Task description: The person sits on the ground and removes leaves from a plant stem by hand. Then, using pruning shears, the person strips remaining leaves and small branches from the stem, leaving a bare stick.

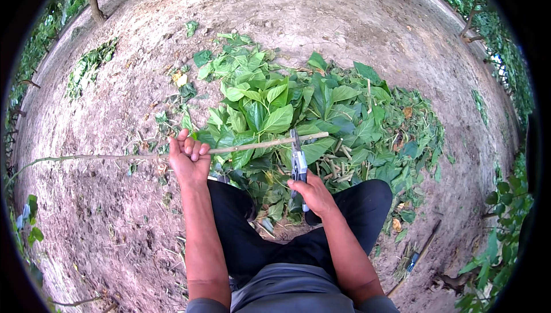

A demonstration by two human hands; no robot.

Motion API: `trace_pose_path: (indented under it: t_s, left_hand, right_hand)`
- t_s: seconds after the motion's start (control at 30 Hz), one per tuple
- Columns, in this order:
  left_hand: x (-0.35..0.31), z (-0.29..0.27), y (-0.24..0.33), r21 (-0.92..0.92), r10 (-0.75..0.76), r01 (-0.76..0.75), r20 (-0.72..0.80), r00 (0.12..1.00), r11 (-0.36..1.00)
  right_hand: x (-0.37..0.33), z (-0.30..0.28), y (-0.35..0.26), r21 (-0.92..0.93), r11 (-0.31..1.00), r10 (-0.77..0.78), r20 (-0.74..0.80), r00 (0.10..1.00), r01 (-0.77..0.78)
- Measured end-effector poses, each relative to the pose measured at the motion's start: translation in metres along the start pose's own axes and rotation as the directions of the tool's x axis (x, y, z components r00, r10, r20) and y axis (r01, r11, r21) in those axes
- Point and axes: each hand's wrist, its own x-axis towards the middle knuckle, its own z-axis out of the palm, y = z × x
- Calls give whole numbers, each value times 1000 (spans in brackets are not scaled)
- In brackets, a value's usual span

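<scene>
At the leaf pile's [278, 106] left edge, the left hand [191, 162] curls around a long branch [252, 145] which crosses above the leaves; the right hand [313, 193] clasps pruning shears [298, 162], reaching the branch near its right end. Beyond, wide soil [310, 8] extends.

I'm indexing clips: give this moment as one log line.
Left hand: holding long stick; right hand: gripping pruning shears, blades near stick's right end; ground: green leaves, short stick pieces

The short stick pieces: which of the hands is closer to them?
Right. The right hand, gripping the pruning shears, is just left of the short stick pieces; the left hand, holding the long stem, is farther left.
</scene>
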Motion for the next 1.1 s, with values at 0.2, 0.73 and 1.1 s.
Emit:
trace_pose_path:
  t_s: [0.2, 0.73, 1.1]
  left_hand:
    - [-1, 1, -1, -14, -12, 13, 67, 998, 1000]
    - [-5, 3, -5, -25, -1, 3, 61, 998, 1000]
    - [-3, 1, -1, -41, 14, -13, 21, 1000, 999]
  right_hand:
    - [-1, 2, 5, 89, 996, 31, -6, 1000, -30]
    - [1, 10, 24, 300, 946, 137, -36, 990, -121]
    - [-1, -4, 31, 277, 950, 172, -72, 983, -146]
